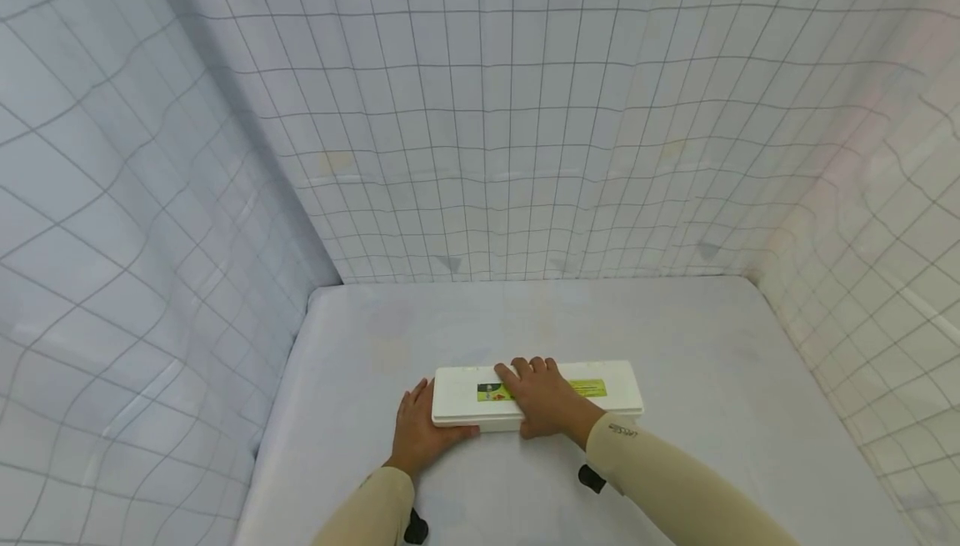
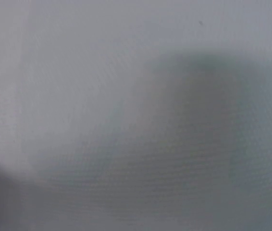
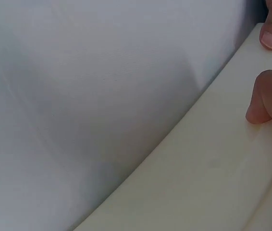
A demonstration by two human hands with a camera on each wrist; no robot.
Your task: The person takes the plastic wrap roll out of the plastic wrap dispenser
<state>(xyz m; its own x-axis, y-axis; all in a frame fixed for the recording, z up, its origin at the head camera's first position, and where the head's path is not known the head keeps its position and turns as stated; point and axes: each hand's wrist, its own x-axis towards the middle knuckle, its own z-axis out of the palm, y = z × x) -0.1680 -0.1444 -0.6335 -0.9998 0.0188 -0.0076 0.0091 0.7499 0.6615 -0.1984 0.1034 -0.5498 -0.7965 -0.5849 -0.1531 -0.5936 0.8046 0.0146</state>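
Note:
A long white box [image 1: 457,400] with a lid and a green-and-yellow label [image 1: 588,388] lies on the white-covered surface. My right hand [image 1: 543,400] reaches across its top, gripping it with the thumb on the near side and the fingers at the far edge. At the box's left end, my left hand [image 1: 423,433] holds the corner, its thumb along the near side. In the right wrist view, both thumbs touch the pale side of the box [image 3: 193,154]. The left wrist view is blurred grey and shows no hand clearly.
White cloth walls with a dark grid pattern [image 1: 510,112] enclose the back and both sides. The white-covered table [image 1: 390,321] ends at the back wall. Small black pieces [image 1: 592,478] sit at both wrists.

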